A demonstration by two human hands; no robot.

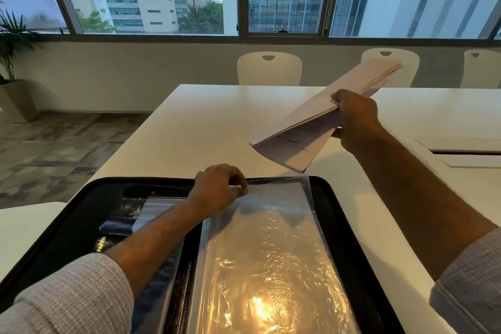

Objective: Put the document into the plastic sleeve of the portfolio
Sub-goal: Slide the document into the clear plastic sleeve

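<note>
A black zip portfolio [81, 225] lies open on the white table in front of me. A clear plastic sleeve [271, 252] covers its right half and shines with reflected light. My left hand [219, 190] pinches the sleeve's far top edge near the portfolio's spine. My right hand [355, 119] holds a stack of pale paper sheets, the document [306, 127], in the air above the table, to the right of and beyond the portfolio. The sheets are tilted, with their lower corner hanging just beyond the sleeve's far right corner.
The white table [203, 122] stretches ahead, with a recessed cable slot [461, 152] at the right. White chairs [269, 69] stand at its far side under the windows. A potted plant [13, 68] is at the far left on the floor.
</note>
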